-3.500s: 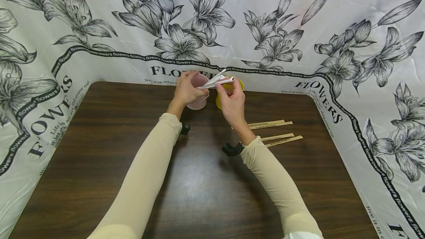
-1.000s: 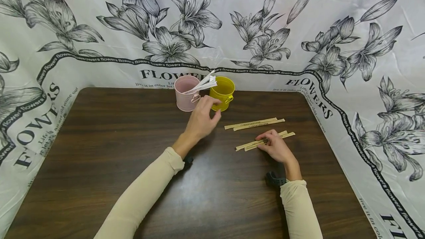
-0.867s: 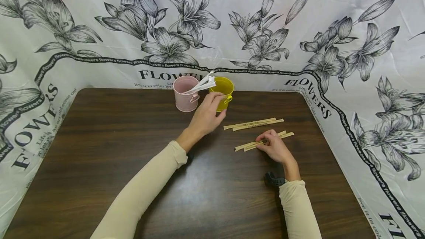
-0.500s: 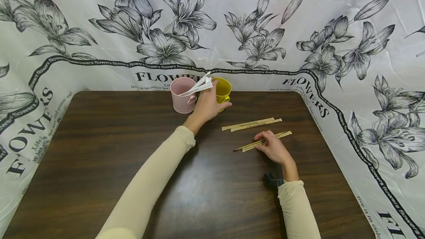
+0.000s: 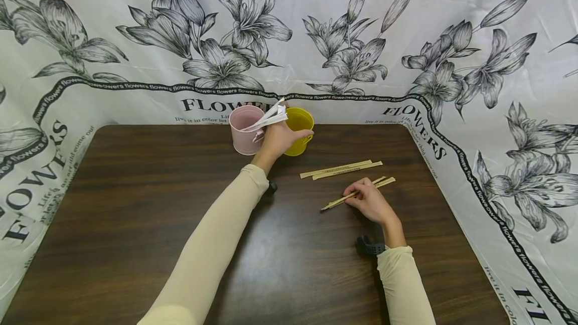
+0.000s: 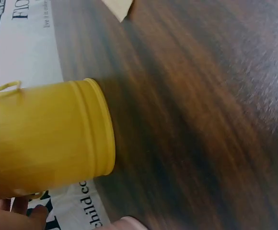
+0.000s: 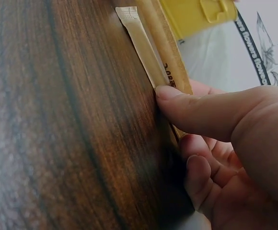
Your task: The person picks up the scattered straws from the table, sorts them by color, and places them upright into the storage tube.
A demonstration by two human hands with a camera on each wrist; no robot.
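At the back, my left hand (image 5: 279, 139) holds the yellow bucket (image 5: 299, 139), thumb across its front near the rim. The other fingers pass along its left side, partly hidden; in the left wrist view, fingers (image 6: 19, 211) show beside the bucket. Beside it stands a pink bucket (image 5: 244, 137) with several white paper-wrapped sticks (image 5: 268, 118) leaning out over my left hand. My right hand (image 5: 370, 202) pinches two slim tan paper-wrapped sticks (image 7: 141, 48) between thumb and fingers, close over the table. Their left ends angle toward the yellow bucket's side of the table.
Two more tan paper-wrapped sticks (image 5: 340, 169) lie side by side just beyond my right hand. A dark wooden table (image 5: 135, 224) spreads beneath everything. White flower-print cloth (image 5: 343, 54) rises behind the buckets and along both sides.
White sticks went into the pink bucket. My right hand moved to the tan sticks and pinches them; their near ends have swung. My left hand reached over to the yellow bucket and took hold.
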